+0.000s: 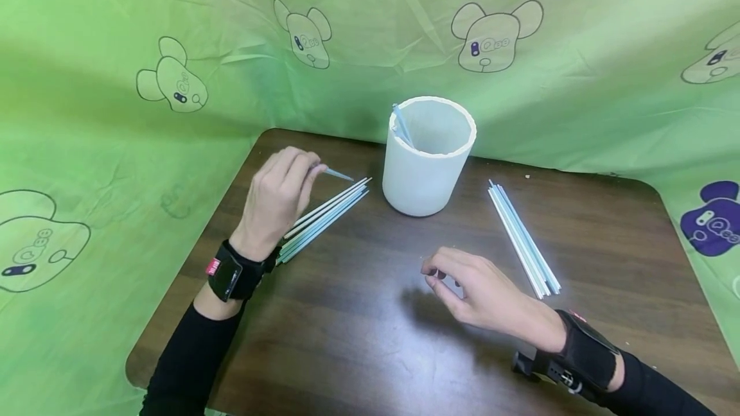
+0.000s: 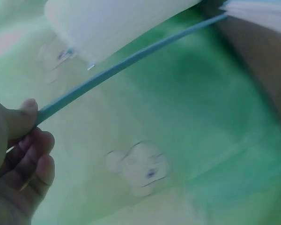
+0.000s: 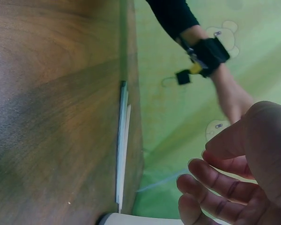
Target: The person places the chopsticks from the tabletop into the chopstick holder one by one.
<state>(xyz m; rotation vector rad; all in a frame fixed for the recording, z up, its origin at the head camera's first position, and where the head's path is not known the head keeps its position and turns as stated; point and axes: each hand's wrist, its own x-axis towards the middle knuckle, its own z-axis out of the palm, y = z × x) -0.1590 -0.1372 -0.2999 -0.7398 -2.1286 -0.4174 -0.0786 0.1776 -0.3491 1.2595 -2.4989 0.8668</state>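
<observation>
The left hand (image 1: pixel 277 188) pinches one thin blue stick (image 2: pixel 122 66) between thumb and fingertips near one end, the other fingers curled in behind. In the head view, the visible tip of this stick points out between three and four o'clock from the fingers, near the upper ends of the left bundle of sticks (image 1: pixel 326 218); whether they touch cannot be told. That bundle, of white and pale blue sticks, lies at the hand's four o'clock, partly hidden by the wrist.

The right hand (image 1: pixel 476 287) holds nothing; its fingers bend loosely, with a gap between thumb and forefinger, and it hovers above the brown wooden table (image 1: pixel 347 326), casting a shadow there. The right bundle of sticks (image 1: pixel 523 239), also white and blue, lies at its two o'clock, just beside it and apart from the fingers.

The white cylindrical container (image 1: pixel 424 178) stands upright, toward three o'clock from the left hand and between eleven and twelve from the right, touched by neither. Inside it, a blue stick (image 1: pixel 403 124) leans against the rim at about ten o'clock, its end poking above the edge.
</observation>
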